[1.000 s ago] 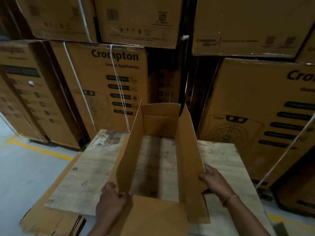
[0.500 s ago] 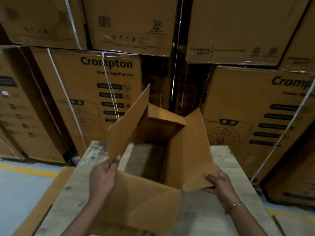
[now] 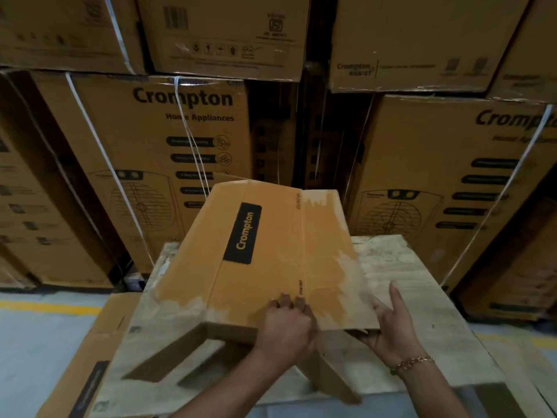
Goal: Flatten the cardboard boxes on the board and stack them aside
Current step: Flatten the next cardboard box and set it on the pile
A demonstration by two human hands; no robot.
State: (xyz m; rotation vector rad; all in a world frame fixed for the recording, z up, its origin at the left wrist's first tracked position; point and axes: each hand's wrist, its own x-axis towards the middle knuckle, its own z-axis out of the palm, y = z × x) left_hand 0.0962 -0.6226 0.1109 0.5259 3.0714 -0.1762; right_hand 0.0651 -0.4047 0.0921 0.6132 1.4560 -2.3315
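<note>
Pressing one collapsed box (image 3: 271,251) down toward the counter (image 3: 416,282), centre frame.
Fingers (image 3: 286,300) of the left hand (image 3: 284,330) curl over its near edge, pinching; the right hand (image 3: 388,330) reaches under the near corner, thumb raised, its grip hidden. I'd lower it evenly, tucking in the flaps (image 3: 334,384). Counted: one box, two hands, one flat sheet (image 3: 90,372) lower left, about eight cartons (image 3: 187,131) behind.

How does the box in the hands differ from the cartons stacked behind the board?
The held box is nearly flat and tilted; the stacked cartons stand squared and upright. The cartons carry white straps; the held box has none. Both are brown with Crompton print.
</note>
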